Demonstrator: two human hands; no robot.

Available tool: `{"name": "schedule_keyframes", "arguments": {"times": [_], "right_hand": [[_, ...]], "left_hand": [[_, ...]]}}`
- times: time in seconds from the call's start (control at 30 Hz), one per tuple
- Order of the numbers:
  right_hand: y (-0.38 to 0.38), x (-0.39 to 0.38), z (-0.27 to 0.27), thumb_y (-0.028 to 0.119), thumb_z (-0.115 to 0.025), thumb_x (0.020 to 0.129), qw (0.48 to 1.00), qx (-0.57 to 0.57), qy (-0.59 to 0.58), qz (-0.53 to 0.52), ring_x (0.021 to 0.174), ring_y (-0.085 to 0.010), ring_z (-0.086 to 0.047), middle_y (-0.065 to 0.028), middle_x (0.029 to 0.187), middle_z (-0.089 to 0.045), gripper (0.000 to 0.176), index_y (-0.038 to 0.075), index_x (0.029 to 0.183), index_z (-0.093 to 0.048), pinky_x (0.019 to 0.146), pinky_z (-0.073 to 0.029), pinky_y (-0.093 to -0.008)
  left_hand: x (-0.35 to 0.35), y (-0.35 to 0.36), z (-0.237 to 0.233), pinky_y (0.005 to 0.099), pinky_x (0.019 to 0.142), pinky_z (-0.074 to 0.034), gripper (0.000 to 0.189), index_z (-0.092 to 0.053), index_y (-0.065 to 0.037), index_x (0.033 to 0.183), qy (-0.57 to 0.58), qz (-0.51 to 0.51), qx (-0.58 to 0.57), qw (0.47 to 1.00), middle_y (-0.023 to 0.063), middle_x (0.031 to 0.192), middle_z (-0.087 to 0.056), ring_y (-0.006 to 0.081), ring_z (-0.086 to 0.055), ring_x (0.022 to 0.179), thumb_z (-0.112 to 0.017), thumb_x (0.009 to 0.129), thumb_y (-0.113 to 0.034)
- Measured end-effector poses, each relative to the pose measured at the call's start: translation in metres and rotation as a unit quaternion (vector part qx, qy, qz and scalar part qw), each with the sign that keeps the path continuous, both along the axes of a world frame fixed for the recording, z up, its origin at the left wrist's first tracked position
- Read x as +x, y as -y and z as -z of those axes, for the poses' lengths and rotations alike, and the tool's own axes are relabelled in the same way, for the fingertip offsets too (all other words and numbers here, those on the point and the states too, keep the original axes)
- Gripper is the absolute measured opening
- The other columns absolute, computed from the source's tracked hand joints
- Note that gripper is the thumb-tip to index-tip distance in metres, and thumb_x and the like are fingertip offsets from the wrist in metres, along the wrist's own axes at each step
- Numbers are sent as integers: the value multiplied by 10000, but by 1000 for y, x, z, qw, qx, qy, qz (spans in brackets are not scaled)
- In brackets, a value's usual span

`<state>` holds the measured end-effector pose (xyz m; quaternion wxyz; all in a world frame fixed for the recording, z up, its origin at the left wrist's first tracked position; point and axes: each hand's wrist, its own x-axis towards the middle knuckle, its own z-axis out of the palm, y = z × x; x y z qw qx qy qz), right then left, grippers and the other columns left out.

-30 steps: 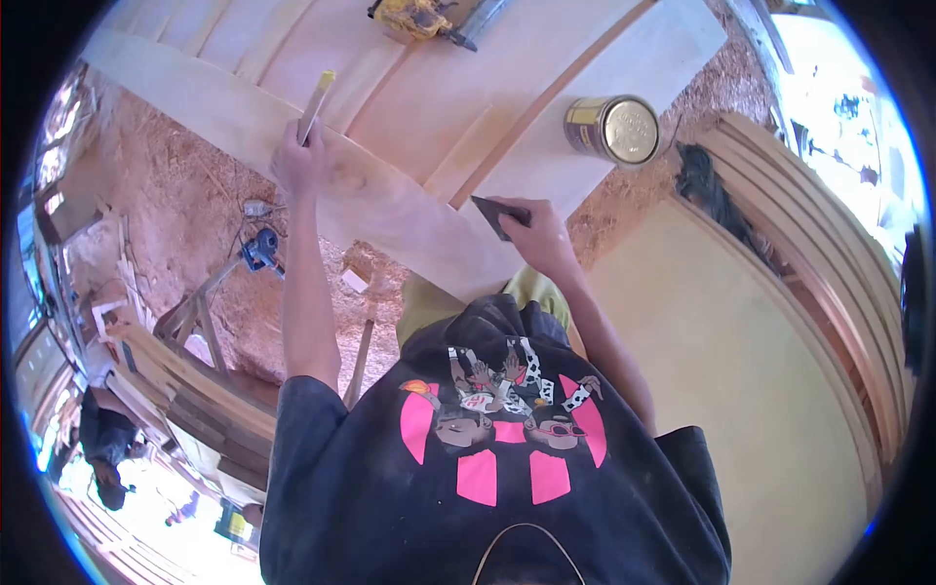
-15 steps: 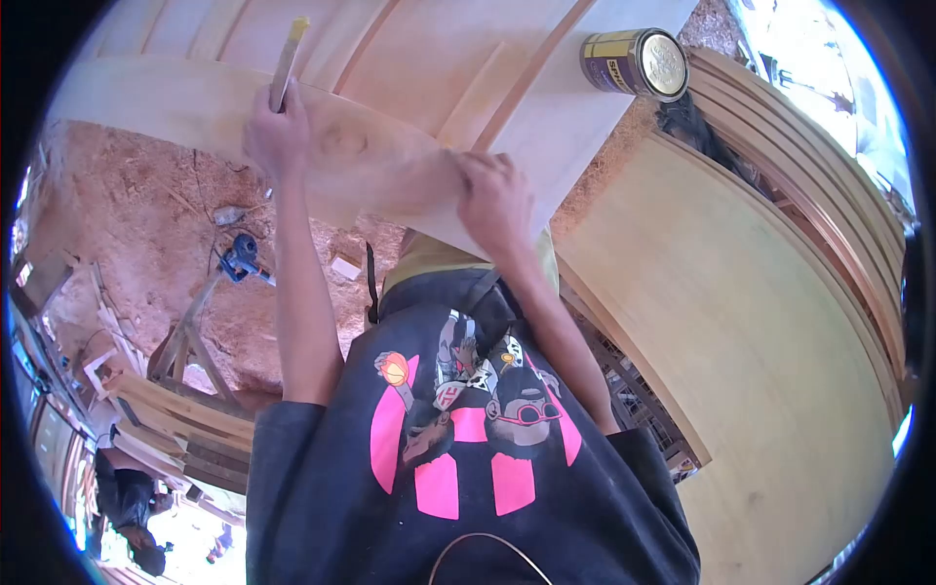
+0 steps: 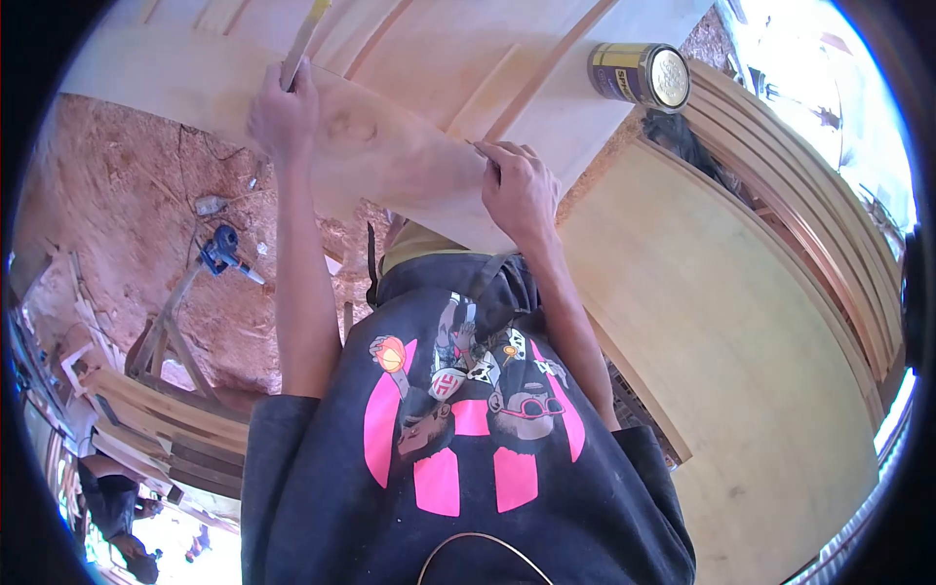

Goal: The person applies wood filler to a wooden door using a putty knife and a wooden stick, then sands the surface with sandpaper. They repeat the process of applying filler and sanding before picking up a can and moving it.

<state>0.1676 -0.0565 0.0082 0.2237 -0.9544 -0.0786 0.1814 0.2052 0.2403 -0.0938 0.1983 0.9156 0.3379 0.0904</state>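
My left hand (image 3: 283, 112) is closed round a narrow flat stick (image 3: 305, 44) with a yellowish end, which points up and away from me. Over the near part of the pale wooden panel (image 3: 409, 161), my right hand (image 3: 524, 190) has its fingers pinched together. A small thin dark tip shows at those fingers, too small to identify. Brownish smudges mark the panel between my hands. A yellow and purple tin (image 3: 639, 76) with a metallic lid lies on the panel's right part, beyond my right hand.
Another wide wooden panel (image 3: 721, 322) lies on the right, beside stacked curved-looking boards (image 3: 809, 195). A blue power tool (image 3: 222, 250) is on the left over reddish, dusty ground (image 3: 127, 185). Wooden boards (image 3: 166, 419) and a person in dark clothes (image 3: 112, 502) are at the lower left.
My right hand has moved right and slightly down across the panel. My left hand and its stick sit a little higher in view. The whole view has shifted slightly.
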Motion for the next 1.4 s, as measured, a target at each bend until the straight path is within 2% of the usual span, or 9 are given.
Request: {"name": "schedule_keyframes", "arguments": {"times": [0.17,0.27,0.5,0.57,0.77,1.0,1.13,1.3,1.4], "right_hand": [[-3,-23,8,75,-605,894,993,-30,103,-45,1056,-294,-694,-64,1144,-756,315,132,1149,-781,894,-558,-436],[3,-12,-2,69,-615,885,1000,-16,22,-9,1084,-284,-687,-56,1162,-753,317,131,1145,-784,913,-555,-422],[0,-10,5,73,-611,869,996,-23,82,-38,1072,-294,-693,-58,1148,-757,321,133,1129,-790,927,-550,-420],[1,-8,-4,92,-622,875,999,-20,-12,-21,1089,-287,-684,-46,1164,-752,316,128,1144,-784,928,-547,-427],[-1,-25,11,96,-650,852,992,-48,111,-38,1102,-243,-671,-26,1144,-749,285,125,1096,-793,903,-532,-414],[15,5,-8,79,-638,851,998,9,65,2,1093,-218,-673,-11,1124,-764,292,158,1078,-803,840,-525,-399],[22,35,-8,79,-654,839,988,-28,74,-131,1110,-179,-669,22,1131,-768,296,178,1070,-810,924,-502,-402],[15,63,-1,56,-662,835,929,-48,138,-340,1118,-142,-656,59,1121,-766,294,174,1059,-812,963,-453,-357],[13,66,8,100,-680,835,918,-47,130,-373,1144,-127,-643,83,1117,-760,264,174,1052,-811,972,-434,-357]], "left_hand": [[0,-1,2,538,697,-498,413,-685,-144,876,5,0,-7,1000,149,773,-724,403,-703,788,-629,956,-545],[1,-3,4,533,699,-502,414,-688,-146,876,15,6,-13,1000,144,771,-726,400,-704,789,-629,955,-548],[-1,-4,4,525,711,-506,414,-693,-147,911,-5,7,-19,1000,125,777,-729,393,-711,804,-622,958,-552],[-2,-4,3,524,709,-506,416,-692,-147,911,4,7,-11,1000,124,775,-729,391,-712,801,-621,958,-554],[-1,-4,7,521,693,-504,436,-693,-154,888,9,3,-4,1000,126,757,-724,397,-706,783,-619,954,-578],[0,-8,10,530,679,-499,453,-683,-147,855,2,-2,2,1000,139,754,-723,406,-701,769,-631,940,-589],[-1,-9,12,531,687,-506,442,-699,-145,878,-1,3,12,1000,141,763,-726,406,-703,773,-629,941,-576],[-3,-10,14,536,720,-521,435,-724,-136,937,36,17,-14,999,157,804,-734,415,-707,804,-606,956,-555],[-4,-12,17,535,723,-523,440,-723,-137,939,41,23,1,999,161,816,-736,419,-708,820,-598,958,-558]]}}
